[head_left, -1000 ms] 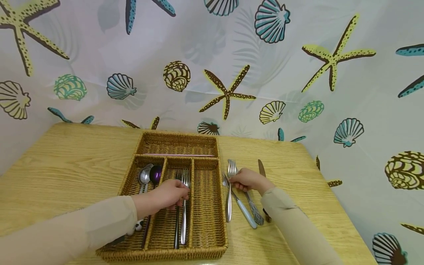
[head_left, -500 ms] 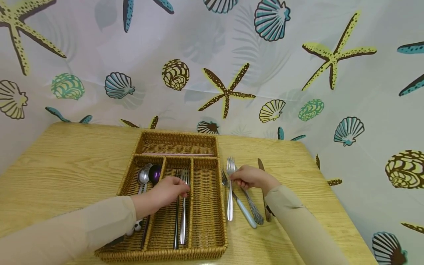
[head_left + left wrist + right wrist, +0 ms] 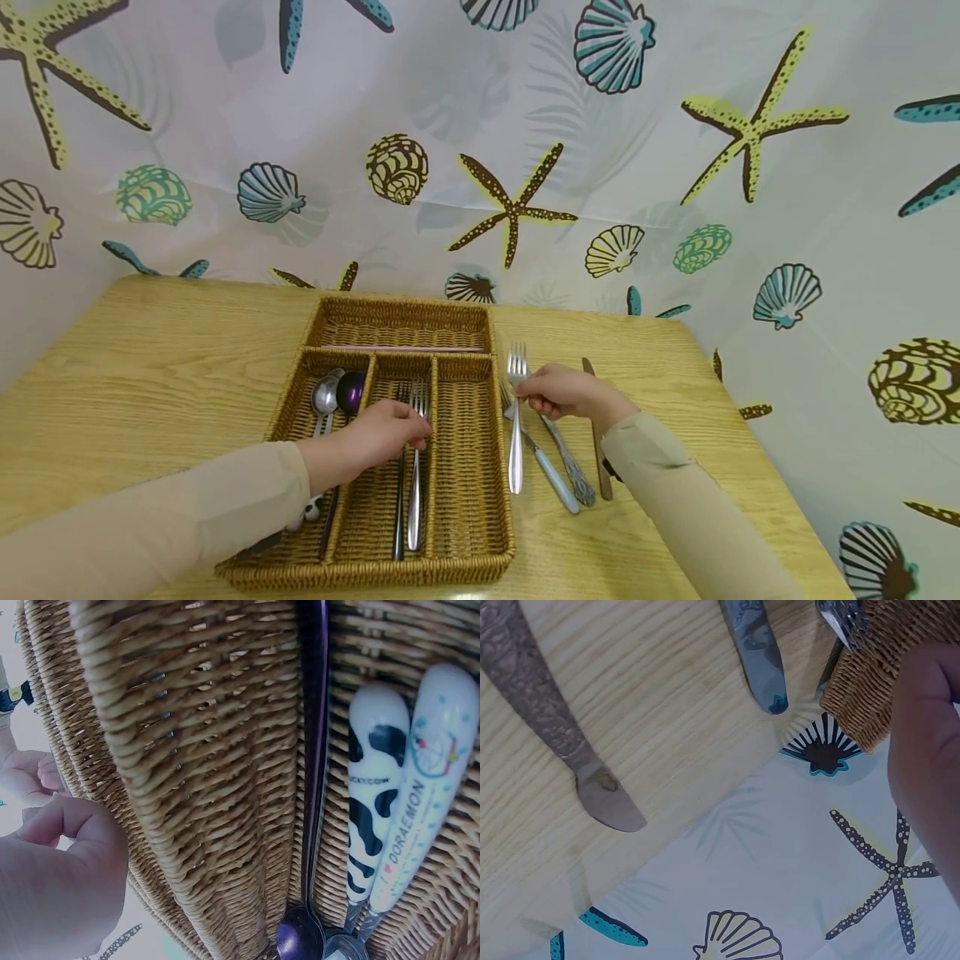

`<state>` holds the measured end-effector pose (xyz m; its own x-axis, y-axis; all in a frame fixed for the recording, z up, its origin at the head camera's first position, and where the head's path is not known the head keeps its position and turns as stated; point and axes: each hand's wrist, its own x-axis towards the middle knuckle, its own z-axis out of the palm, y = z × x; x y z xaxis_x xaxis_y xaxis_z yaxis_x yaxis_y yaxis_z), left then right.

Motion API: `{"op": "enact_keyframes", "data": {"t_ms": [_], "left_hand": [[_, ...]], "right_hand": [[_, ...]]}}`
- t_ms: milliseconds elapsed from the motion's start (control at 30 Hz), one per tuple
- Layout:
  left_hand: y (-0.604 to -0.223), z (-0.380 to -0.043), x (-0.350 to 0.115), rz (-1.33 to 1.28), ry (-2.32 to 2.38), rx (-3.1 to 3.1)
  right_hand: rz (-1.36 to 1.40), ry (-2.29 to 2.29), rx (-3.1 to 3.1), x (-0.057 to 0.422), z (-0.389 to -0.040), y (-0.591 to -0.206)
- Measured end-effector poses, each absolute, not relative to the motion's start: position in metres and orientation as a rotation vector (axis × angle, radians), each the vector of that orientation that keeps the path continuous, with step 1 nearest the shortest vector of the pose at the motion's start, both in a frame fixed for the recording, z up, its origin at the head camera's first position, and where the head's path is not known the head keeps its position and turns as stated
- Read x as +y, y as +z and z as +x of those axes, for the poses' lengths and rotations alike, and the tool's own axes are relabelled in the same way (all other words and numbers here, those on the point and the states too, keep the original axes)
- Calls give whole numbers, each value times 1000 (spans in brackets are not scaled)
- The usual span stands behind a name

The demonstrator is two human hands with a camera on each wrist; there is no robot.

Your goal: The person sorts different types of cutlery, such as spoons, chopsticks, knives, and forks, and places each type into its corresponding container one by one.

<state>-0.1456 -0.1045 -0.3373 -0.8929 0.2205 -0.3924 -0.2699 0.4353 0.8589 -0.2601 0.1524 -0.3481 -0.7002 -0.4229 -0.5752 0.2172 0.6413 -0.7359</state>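
Observation:
My right hand [image 3: 567,392] pinches a silver fork [image 3: 515,450] by its neck, tines away from me, just right of the wicker tray [image 3: 504,500]. Below that hand lie a blue-handled fork [image 3: 557,479] and a piece with an ornate handle [image 3: 573,471], its upper part mostly covered. A knife [image 3: 602,467] lies partly behind the right wrist. Over the tray's middle compartment hovers my left hand [image 3: 382,442], fingers loosely bent, with nothing visible in them. Beneath it rest a silver fork [image 3: 415,508] and a black-handled fork [image 3: 400,517].
Several spoons, one a purple spoon [image 3: 350,392], fill the left compartment; a cow-patterned handle [image 3: 375,787] and a Doraemon handle [image 3: 427,772] show there. A thin pink stick [image 3: 405,348] lies in the back compartment. A shell-print cloth [image 3: 337,108] hangs behind the wooden table [image 3: 187,358].
The fork in my right hand has shifted slightly away from me and left, coming up off the cutlery beneath. My left hand has stayed nearly still.

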Motion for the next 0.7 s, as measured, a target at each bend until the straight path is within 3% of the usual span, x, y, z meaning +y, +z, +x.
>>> {"op": "enact_keyframes", "data": {"t_ms": [700], "left_hand": [[-338,-144,-103,-53,1445,2247]], "right_hand": [[-239,-1088,2007,133,-252,-324]]}}
